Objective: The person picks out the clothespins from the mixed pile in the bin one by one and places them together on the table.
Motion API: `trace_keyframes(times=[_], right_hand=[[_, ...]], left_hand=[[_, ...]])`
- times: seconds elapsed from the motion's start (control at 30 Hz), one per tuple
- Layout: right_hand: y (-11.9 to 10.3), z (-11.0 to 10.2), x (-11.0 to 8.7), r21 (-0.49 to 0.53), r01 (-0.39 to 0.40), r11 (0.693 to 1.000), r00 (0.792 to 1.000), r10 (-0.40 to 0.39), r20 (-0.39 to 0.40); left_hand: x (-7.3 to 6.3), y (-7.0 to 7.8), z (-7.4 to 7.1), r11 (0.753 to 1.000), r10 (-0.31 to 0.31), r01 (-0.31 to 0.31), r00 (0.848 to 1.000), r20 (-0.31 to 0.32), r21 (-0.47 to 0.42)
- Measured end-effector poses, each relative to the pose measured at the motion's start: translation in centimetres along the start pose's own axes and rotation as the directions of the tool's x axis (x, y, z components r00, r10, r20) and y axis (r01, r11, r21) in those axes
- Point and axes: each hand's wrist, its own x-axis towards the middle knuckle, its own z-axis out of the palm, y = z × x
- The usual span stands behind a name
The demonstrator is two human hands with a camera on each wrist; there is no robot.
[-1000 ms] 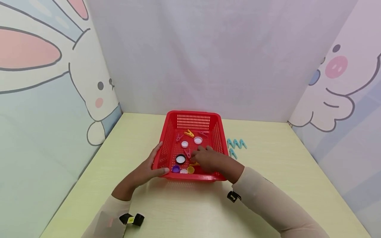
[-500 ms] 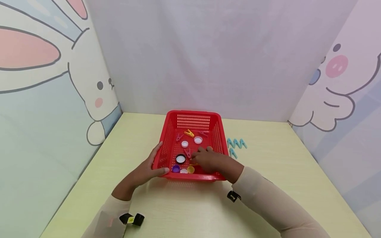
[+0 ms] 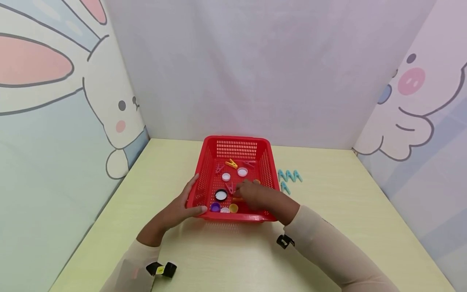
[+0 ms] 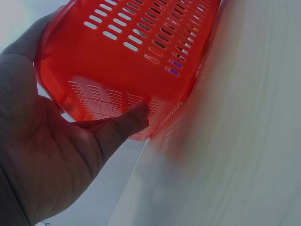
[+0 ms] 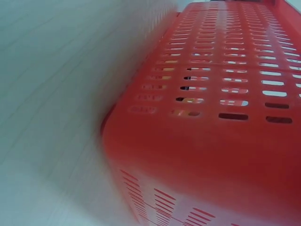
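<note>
We locate the red plastic basket with slotted walls [image 3: 237, 217] on the pale yellow worktop [image 3: 328, 194], in front of the white cloth backdrop [image 3: 237, 81].

We observe the left hand [image 3: 178, 209] at the basket's near left corner. Its thumb lies extended against the front side and its fingers are spread wide along the left side, touching the basket.

We observe the right hand [image 3: 251, 194] reaching down inside the basket. Its fingers are partly hidden; we cannot tell how far they are open or whether they have hold of the orange-yellow piece [image 3: 238, 199] just below them.

Near this hand we find 1 pinkish-red clip [image 3: 230, 188] and 1 white lid with a black rim [image 3: 220, 195]. Along the near wall we count 3 small round caps: 1 purple, 1 white and 1 yellow [image 3: 233, 208]. Farther back lies 1 yellow clip [image 3: 231, 163].

Right of the basket, 4 teal A-shaped clips [image 3: 289, 176] lie on the worktop: 3 in a row, 1 nearer the person.
</note>
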Motion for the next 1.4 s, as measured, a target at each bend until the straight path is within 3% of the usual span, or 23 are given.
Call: trace_keyframes(times=[0.43,1.07,1.4], right_hand=[[-0.2,-0.5,0.0,0.154,-0.002,0.988,0.992,0.022,-0.125],[0.8,-2.0,-1.8,0.169,0.031,0.985,0.992,-0.010,-0.123],[0.6,-2.7,-2.7,0.154,-0.018,0.988,0.992,0.037,-0.123]], left_hand=[[-0.2,0.3,0.1,1.000,-0.004,0.004,1.000,-0.002,0.005],[-0.3,0.5,0.3,1.000,-0.005,0.006,1.000,-0.009,0.014],[-0.5,0.6,0.4,1.000,-0.014,0.014,1.000,-0.016,0.013]])
